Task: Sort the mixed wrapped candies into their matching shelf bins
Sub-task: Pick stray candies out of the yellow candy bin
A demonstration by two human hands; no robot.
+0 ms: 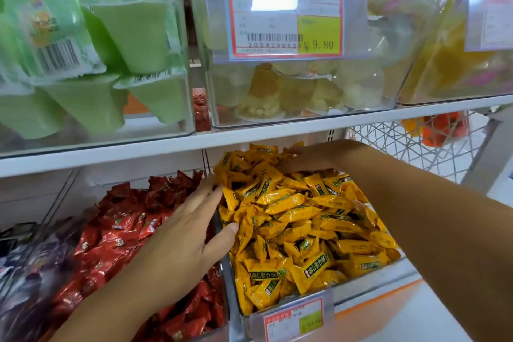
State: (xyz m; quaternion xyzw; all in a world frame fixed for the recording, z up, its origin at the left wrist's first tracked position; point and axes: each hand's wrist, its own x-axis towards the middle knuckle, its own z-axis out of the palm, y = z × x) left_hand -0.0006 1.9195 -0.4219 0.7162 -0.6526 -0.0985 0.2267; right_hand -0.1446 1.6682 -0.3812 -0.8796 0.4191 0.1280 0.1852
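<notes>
The fingertips of the right hand (305,159) are blurring into the yellow candies (291,219) at the far end, leaving the grip unreadable. Glare is washing out the upper price tag (286,19), and the bottom edge is cutting off the near price label (294,319).

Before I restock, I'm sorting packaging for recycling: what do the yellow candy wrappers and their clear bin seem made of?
Yellow candy wrappers: thin glossy plastic film, likely; they glint and have crimped, serrated ends. Clear rectangular bin: rigid transparent plastic, perhaps acrylic; candies show through its walls.
</notes>
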